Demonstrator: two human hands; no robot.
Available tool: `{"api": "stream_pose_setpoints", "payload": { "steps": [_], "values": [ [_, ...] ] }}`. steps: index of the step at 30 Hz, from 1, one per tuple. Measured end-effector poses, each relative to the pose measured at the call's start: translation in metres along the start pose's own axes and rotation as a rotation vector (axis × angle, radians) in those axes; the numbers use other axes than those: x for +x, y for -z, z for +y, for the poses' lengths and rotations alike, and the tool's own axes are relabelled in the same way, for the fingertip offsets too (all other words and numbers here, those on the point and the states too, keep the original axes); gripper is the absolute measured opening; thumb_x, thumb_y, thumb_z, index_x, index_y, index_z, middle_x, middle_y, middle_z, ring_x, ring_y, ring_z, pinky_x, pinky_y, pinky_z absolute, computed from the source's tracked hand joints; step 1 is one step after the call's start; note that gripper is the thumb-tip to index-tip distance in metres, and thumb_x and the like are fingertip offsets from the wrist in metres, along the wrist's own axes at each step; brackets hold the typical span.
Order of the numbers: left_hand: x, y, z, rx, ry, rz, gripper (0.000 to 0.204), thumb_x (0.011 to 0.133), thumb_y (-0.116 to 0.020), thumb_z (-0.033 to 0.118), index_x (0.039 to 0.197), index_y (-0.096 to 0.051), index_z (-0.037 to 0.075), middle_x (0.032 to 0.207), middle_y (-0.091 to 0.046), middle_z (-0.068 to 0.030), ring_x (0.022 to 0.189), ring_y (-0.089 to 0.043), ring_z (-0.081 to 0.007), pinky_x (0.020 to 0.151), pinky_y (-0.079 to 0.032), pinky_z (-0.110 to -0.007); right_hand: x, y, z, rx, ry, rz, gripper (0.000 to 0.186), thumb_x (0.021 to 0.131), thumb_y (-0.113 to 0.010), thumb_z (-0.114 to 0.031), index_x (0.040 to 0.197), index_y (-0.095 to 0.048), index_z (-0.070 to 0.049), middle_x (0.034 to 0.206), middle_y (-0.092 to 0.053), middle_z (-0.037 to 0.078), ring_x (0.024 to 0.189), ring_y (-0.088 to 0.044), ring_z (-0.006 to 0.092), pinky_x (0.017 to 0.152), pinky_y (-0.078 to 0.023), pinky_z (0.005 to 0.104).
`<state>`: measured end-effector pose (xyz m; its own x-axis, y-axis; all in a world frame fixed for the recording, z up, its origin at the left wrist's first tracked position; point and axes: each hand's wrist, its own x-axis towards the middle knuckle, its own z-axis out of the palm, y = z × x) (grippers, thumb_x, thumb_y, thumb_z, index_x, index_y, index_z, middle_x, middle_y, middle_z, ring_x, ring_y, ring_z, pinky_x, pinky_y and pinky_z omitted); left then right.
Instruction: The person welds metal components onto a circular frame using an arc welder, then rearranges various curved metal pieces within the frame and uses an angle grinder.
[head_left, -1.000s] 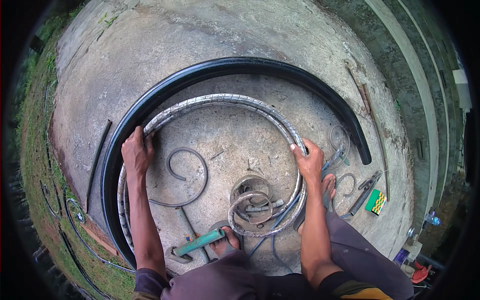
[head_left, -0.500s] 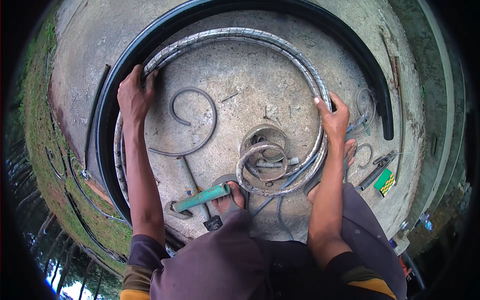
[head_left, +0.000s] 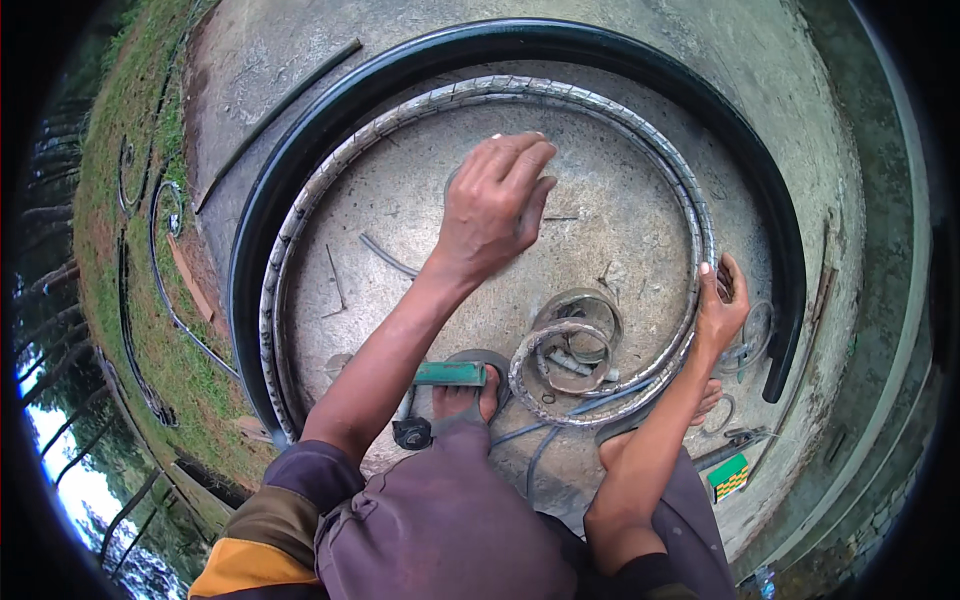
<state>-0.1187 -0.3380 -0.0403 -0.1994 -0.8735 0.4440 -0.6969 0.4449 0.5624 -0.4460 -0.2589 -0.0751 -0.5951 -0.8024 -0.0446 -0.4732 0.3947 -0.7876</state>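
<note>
A big ring of silvery-white tubing (head_left: 345, 160), crossed by thin dark bands, lies on the concrete in front of me. My right hand (head_left: 722, 310) grips its right side, thumb on the inner side. Above the ring's middle, away from the tubing, my left hand (head_left: 495, 200) is raised with bent fingers and the thumb apart; nothing shows in it. At its lower right the tubing runs into a small coil (head_left: 535, 355). A thick black pipe (head_left: 500, 38) curves round the outside of the ring.
By my left foot (head_left: 465, 400) lies a green-handled tool (head_left: 450, 374). A blue-grey cord (head_left: 530, 430) runs between my feet. To the right are a green and yellow box (head_left: 728, 478) and a loose clear coil (head_left: 755, 335). A dark rod (head_left: 280, 115) lies far left.
My left hand has let go of the ring's left side and moved right, above its middle. My right hand keeps its hold. The whole view has shifted and turned.
</note>
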Motion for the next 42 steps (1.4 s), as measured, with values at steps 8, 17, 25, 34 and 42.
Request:
{"api": "stream_pose_setpoints", "payload": {
  "steps": [8,17,25,34,42],
  "values": [
    [-0.077,-0.009,0.057,-0.218,0.195,-0.253,0.047,0.084,-0.072,0.018,0.125,-0.055,0.001,0.127,-0.056,-0.0236,0.12,-0.055,-0.0399,0.101,-0.044,-0.047,0.038,-0.032,-0.028,-0.106,0.259,-0.1,0.045,0.088,-0.078,-0.023,0.124,-0.067,0.002,0.113,-0.071,0.016,0.1,-0.068,0.0249,0.09,-0.053,0.0368],
    [-0.15,0.004,0.085,-0.21,0.322,-0.355,0.066,0.079,-0.075,0.02,0.136,-0.046,0.004,0.126,-0.051,-0.0246,0.116,-0.055,-0.0389,0.097,-0.043,-0.049,0.089,-0.095,-0.056,-0.502,0.613,-0.229,0.055,0.085,-0.077,-0.039,0.122,-0.067,0.001,0.114,-0.071,0.02,0.104,-0.069,0.0341,0.093,-0.051,0.0421],
    [-0.17,-0.025,0.088,0.032,0.262,-0.229,0.035,0.08,-0.064,0.016,0.111,-0.056,0.001,0.092,-0.064,-0.0122,0.09,-0.066,-0.0268,0.074,-0.05,-0.039,0.103,-0.129,-0.077,-0.802,0.564,-0.321,0.045,0.083,-0.077,-0.039,0.117,-0.07,-0.012,0.104,-0.074,0.016,0.097,-0.068,0.04,0.083,-0.05,0.0484],
    [-0.165,-0.018,0.089,0.23,0.172,-0.265,0.034,0.085,-0.056,0.02,0.113,-0.059,0.001,0.081,-0.061,-0.0057,0.078,-0.063,-0.0178,0.067,-0.047,-0.03,0.1,-0.118,-0.065,-0.786,0.605,-0.245,0.045,0.085,-0.074,-0.042,0.118,-0.067,-0.012,0.102,-0.072,0.017,0.096,-0.067,0.0411,0.08,-0.048,0.0499],
    [-0.16,-0.003,0.081,0.121,0.143,-0.337,0.053,0.086,-0.054,0.012,0.136,-0.05,-0.004,0.093,-0.062,-0.0113,0.084,-0.067,-0.0239,0.072,-0.053,-0.036,0.058,-0.113,-0.115,-0.613,0.488,-0.374,0.035,0.082,-0.077,-0.02,0.111,-0.066,-0.005,0.093,-0.07,0.024,0.095,-0.067,0.0441,0.084,-0.049,0.0503]
  ]
}}
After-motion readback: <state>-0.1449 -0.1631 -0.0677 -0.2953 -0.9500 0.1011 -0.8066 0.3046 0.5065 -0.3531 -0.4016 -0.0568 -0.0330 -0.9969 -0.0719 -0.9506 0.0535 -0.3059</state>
